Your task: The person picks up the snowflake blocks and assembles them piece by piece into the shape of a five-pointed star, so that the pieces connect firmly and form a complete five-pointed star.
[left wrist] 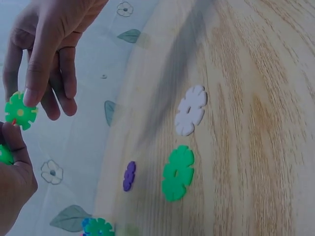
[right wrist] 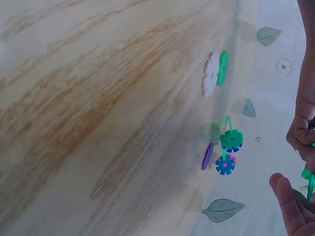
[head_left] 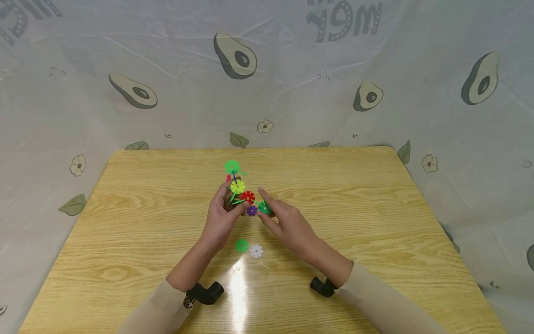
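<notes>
My left hand grips a cluster of joined, slotted flower-shaped plastic discs, including a yellow disc and a red disc. Close by on the right, my right hand pinches a green disc between thumb and fingers. In the left wrist view its thumb presses a green disc just above the left hand. Both hands are cut off in the right wrist view. Whether the right hand's disc is joined to the cluster, I cannot tell.
A purple disc, a green disc and a white disc lie on the wooden table. Another joined group of green, blue and pink discs stands beyond the purple one. A patterned curtain hangs behind.
</notes>
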`<state>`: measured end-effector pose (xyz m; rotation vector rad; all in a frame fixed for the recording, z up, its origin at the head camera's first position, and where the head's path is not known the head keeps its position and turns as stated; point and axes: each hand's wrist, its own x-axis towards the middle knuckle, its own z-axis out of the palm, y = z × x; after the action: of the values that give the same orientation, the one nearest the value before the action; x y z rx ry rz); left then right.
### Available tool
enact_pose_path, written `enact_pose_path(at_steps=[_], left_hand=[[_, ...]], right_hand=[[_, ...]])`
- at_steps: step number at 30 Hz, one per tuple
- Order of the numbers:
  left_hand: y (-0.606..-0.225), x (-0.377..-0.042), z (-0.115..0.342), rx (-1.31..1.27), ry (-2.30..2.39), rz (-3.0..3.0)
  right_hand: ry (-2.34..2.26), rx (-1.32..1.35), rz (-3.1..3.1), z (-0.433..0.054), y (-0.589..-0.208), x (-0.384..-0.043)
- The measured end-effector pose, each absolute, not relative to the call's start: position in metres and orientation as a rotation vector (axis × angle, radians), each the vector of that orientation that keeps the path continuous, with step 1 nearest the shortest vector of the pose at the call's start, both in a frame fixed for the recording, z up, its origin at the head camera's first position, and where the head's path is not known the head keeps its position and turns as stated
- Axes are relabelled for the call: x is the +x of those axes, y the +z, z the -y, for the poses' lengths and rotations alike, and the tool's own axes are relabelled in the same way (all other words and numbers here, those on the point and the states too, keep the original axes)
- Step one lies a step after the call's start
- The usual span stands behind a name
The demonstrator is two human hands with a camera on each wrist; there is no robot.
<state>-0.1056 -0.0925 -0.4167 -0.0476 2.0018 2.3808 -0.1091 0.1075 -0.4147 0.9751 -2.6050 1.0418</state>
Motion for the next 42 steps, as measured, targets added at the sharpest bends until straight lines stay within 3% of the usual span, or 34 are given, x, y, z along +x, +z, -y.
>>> enact_pose_path(at_steps=[22,31,42], left_hand=[[-0.412,-0.105,0.105,-0.052,2.514,-1.823],[-0.421,-0.098,0.088,-0.062,2.632,-1.48],[-0.407,-0.095,0.064,-0.202,2.676,-1.516]], right_hand=[[0.938,1.005,2.421,-0.101,-0.414,-0.119],[0.903,0.956,2.372,-0.095,-0.412,-0.122],[0.723,0.903,2.277,-0.088,-0.418,-0.122]])
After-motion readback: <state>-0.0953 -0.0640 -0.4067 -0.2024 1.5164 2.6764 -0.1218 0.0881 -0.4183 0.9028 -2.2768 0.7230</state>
